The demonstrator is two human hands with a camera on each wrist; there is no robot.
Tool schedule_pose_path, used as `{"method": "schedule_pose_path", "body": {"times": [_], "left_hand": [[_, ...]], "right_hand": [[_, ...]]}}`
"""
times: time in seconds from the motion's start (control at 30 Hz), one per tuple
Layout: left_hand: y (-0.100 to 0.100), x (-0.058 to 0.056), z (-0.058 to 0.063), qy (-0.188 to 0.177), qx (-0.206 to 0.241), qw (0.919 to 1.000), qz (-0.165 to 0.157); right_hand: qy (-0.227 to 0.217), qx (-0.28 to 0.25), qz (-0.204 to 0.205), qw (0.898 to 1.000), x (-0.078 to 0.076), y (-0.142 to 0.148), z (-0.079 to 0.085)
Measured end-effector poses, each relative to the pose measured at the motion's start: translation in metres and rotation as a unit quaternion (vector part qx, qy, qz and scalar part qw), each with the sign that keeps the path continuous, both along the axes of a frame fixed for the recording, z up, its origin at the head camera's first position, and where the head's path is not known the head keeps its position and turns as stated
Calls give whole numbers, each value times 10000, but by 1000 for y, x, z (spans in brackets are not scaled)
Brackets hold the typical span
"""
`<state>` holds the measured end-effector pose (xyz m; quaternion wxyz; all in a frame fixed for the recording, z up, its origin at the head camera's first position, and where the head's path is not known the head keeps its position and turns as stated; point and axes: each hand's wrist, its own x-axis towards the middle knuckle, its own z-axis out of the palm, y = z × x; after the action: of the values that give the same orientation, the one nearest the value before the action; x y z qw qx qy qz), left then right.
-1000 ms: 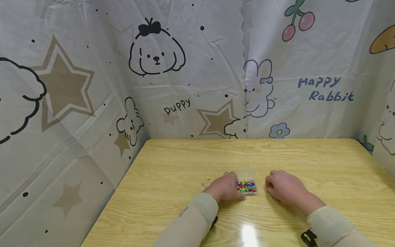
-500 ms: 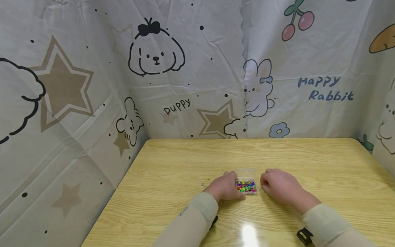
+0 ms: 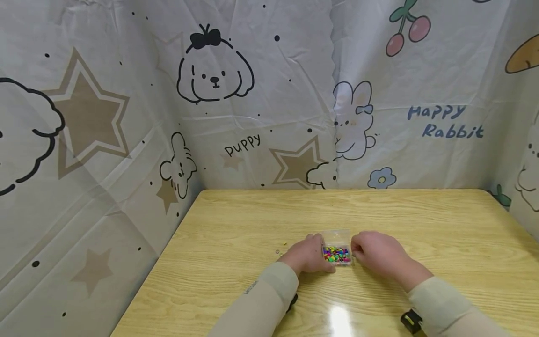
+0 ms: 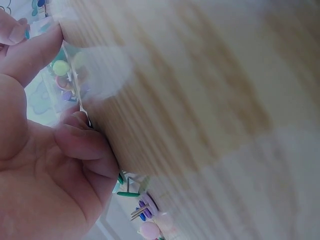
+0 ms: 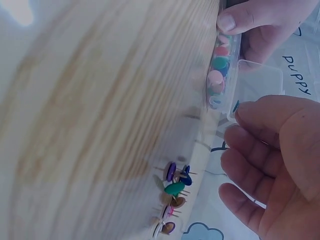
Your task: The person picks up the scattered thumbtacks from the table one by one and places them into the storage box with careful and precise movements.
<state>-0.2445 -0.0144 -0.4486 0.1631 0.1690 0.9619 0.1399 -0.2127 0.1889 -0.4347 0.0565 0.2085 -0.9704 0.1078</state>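
Note:
A small clear plastic box (image 3: 337,263) full of colourful thumbtacks (image 3: 336,254) sits on the table with its transparent lid (image 3: 335,236) raised at the back. My left hand (image 3: 309,255) grips the box from its left side, thumb at the front. Close to the box's right side, my right hand (image 3: 379,255) has its fingers curled. A bit of teal, apparently a thumbtack (image 5: 236,106), shows at its fingertips in the right wrist view; most of it is hidden. Several loose thumbtacks (image 5: 174,189) lie on the table by the right hand, concealed by it in the head view.
More loose thumbtacks (image 4: 142,205) lie left of the left hand, tiny in the head view. The wooden table (image 3: 236,215) meets a printed curtain (image 3: 252,93) at its back and left. A black wrist strap (image 3: 411,321) shows below the right sleeve.
My right hand has moved left across the table, up close to the box's right side. The left hand and the box have stayed in place.

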Motion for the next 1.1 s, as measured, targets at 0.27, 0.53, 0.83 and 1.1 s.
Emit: {"method": "schedule_pose_path", "body": {"times": [0.27, 0.53, 0.83, 1.1], "left_hand": [[0, 1, 1, 27, -41, 10000, -39], [0, 1, 1, 13, -85, 10000, -39], [1, 1, 2, -17, -114, 9999, -30], [1, 1, 2, -18, -129, 9999, -24]], "right_hand": [[5, -169, 27, 9999, -1, -6, -2], [-144, -228, -4, 9996, -5, -12, -2], [-50, -175, 48, 9998, -4, -17, -1], [-67, -143, 13, 9999, -5, -18, -2]]}}
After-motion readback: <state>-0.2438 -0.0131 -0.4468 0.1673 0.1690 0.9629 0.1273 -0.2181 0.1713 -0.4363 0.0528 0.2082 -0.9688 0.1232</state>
